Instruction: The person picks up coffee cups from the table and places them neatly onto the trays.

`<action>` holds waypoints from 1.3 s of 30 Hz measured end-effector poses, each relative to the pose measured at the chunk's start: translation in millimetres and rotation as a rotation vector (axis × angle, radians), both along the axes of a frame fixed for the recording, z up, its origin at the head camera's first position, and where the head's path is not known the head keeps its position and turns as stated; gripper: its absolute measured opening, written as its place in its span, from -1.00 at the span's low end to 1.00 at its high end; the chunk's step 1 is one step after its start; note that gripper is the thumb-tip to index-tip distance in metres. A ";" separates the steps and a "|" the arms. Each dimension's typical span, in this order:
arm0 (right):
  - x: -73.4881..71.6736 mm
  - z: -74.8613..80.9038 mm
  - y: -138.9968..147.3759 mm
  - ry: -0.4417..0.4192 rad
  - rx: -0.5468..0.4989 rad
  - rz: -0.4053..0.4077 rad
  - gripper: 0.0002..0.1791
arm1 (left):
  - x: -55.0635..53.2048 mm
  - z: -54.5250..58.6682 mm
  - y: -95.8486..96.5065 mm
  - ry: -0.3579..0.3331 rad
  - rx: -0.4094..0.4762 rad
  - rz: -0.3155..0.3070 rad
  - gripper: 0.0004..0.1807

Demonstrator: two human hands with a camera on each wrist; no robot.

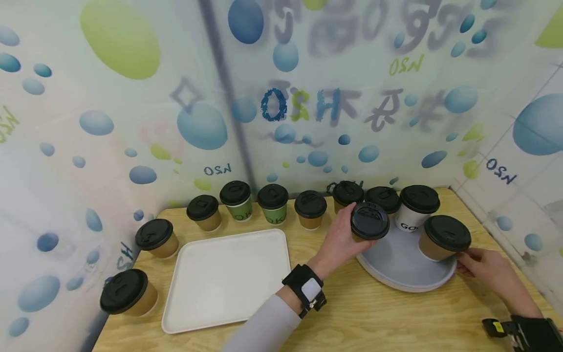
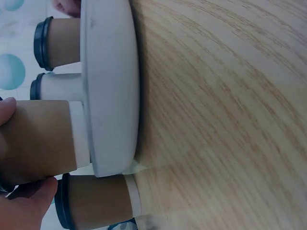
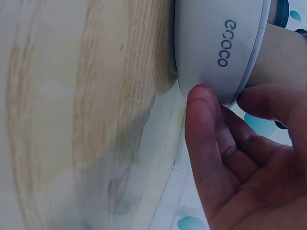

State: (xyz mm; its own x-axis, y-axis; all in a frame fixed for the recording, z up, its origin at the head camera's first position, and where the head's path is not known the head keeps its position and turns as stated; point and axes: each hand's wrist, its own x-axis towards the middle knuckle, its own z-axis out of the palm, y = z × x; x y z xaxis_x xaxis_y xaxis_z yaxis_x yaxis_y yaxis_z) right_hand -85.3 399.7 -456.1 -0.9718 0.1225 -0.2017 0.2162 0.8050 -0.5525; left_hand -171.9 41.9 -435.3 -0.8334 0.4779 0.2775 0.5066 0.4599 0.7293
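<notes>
My left hand (image 1: 339,238) is curled round a lidded brown cup (image 1: 370,222), at the edge of the round grey tray (image 1: 402,264) between my hands. My right hand (image 1: 488,268) pinches that tray's rim, just beside a bigger brown cup (image 1: 445,235), with a white cup (image 1: 415,210) beyond it.

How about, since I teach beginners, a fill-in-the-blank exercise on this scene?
The left hand holds a brown paper cup topped by a black ____.
The right hand is at a round grey tray whose side reads ____.
The two black-lidded paper cups marked OK have bodies coloured ____.
In the head view, the rectangular white tray lies to the round tray's ____.

Answers: lid; ecoco; green; left.
</notes>
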 end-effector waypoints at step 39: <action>6.2 -1.7 -4.6 -0.057 -0.103 -0.033 -0.41 | -6.1 -13.5 21.2 -0.048 -0.170 0.015 0.09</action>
State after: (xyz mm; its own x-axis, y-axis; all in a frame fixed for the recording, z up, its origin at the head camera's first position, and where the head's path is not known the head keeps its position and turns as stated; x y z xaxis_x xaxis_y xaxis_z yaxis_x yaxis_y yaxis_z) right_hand -79.1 395.0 -457.9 -0.9540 0.1303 -0.2700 0.2755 0.7362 -0.6181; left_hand -178.0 63.0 -448.8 -0.8511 0.5019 0.1538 0.4652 0.5856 0.6638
